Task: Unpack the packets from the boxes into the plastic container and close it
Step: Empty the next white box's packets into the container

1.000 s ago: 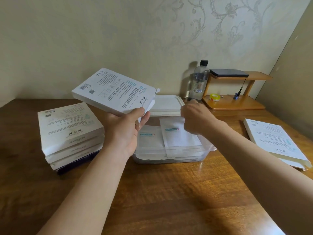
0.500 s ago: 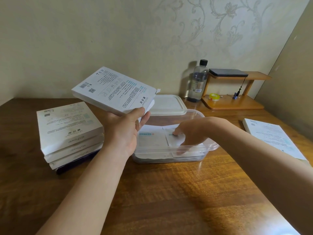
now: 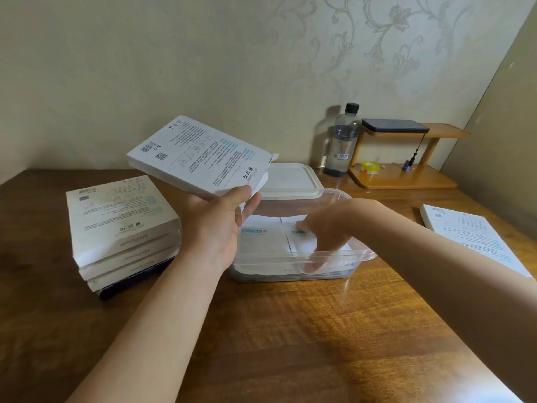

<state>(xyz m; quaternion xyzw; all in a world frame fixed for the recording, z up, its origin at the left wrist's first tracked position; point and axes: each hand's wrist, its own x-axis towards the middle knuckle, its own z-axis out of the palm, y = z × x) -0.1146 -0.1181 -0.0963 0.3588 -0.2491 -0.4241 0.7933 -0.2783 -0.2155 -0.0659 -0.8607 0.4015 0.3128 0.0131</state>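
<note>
My left hand (image 3: 215, 225) grips a white printed box (image 3: 197, 158) by its open flap end and holds it tilted in the air, left of and above the clear plastic container (image 3: 360, 254). White packets (image 3: 261, 242) lie flat inside the container. My right hand (image 3: 328, 228) reaches down into it, fingers spread and pressing on the right-hand packet. The container's white lid (image 3: 290, 181) lies on the table just behind it. Several more white boxes (image 3: 116, 225) are stacked at the left.
Another flat white box (image 3: 470, 239) lies at the right table edge. At the back right stand a bottle (image 3: 341, 144) and a small wooden shelf (image 3: 406, 175) with a yellow tape roll (image 3: 370, 167) and a dark device (image 3: 393, 125) on top.
My right hand carried a packet from above the container down into it and now presses it flat. My left hand with the box has stayed put.
</note>
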